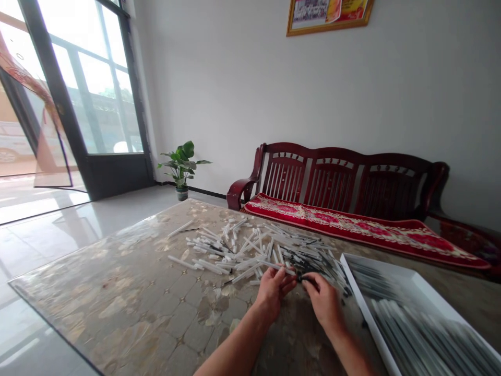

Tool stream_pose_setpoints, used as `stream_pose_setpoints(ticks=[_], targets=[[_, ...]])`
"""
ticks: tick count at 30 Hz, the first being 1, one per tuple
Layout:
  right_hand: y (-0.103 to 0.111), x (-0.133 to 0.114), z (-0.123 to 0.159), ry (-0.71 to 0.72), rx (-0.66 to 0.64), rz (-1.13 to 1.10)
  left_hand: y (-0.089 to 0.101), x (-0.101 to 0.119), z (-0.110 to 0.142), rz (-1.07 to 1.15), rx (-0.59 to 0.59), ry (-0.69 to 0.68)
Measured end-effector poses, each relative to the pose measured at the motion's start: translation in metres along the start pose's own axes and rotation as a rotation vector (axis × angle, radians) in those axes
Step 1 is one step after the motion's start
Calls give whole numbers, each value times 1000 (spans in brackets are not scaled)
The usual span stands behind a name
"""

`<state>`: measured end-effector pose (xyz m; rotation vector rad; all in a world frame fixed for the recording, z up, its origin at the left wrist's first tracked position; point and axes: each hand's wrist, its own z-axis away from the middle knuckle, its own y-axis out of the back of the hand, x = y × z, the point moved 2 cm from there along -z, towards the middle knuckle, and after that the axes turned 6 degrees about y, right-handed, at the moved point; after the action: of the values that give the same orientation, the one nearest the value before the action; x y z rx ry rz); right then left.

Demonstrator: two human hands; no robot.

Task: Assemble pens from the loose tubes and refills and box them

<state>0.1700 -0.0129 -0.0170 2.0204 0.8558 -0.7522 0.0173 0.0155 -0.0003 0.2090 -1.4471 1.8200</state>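
Observation:
My left hand (pixel 274 290) is closed around a translucent white pen barrel (pixel 272 264), which points away to the left. Close beside it, my right hand (pixel 321 297) pinches a small black pen part (pixel 300 278) at the barrel's right end. Whether that part is seated in the barrel cannot be made out. Beyond both hands spreads a loose pile of white pen barrels and caps (pixel 219 250). Dark, thin pen pieces (pixel 313 257) lie in the pile's right side, just past my right hand.
A white box (pixel 373 326) at the right holds rows of dark-filled pens. The patterned tabletop (pixel 129 297) ends at a left edge over the tiled floor. Behind it stand a red wooden bench (pixel 332 177) with a red cover and a potted plant (pixel 182 167).

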Motion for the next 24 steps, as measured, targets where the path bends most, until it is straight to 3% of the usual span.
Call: stream_pose_setpoints(ticks=[7, 24], targets=[[-11, -17, 1, -115, 63, -336, -1, -1, 1, -18, 11, -2], [-11, -19, 2, -97, 128, -284, 1, -5, 1, -54, -25, -3]])
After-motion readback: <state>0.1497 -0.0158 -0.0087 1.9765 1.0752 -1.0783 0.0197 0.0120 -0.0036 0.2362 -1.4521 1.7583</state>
